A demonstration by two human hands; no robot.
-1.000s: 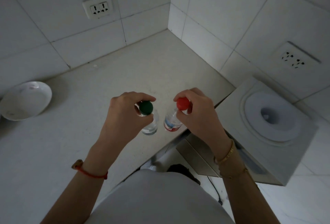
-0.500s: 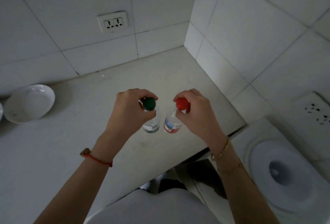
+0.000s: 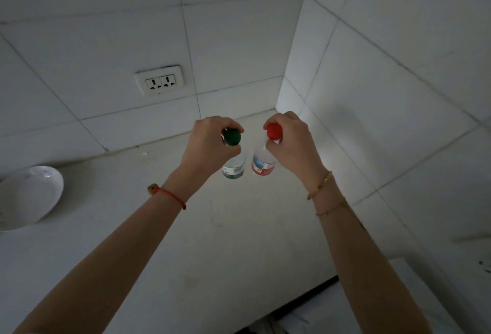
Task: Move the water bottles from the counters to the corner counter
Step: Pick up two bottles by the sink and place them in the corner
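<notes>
Two small clear water bottles hang upright side by side over the pale corner counter (image 3: 239, 240). The green-capped bottle (image 3: 233, 167) is gripped at its neck by my left hand (image 3: 210, 145). My right hand (image 3: 292, 145) pinches the neck of the red-capped bottle (image 3: 263, 164), which has a red and blue label. Both arms are stretched toward the far corner where the two tiled walls meet. Whether the bottle bases touch the counter I cannot tell.
A white bowl (image 3: 26, 195) sits on the counter at the far left by the wall. A double wall socket (image 3: 159, 82) is mounted on the back wall. The counter's front edge (image 3: 305, 293) runs at lower right, with a white appliance top (image 3: 398, 304) beyond it.
Both hands have carried the bottles forward, deeper toward the wall corner. The view has tilted up, so the white appliance on the right has mostly left the frame.
</notes>
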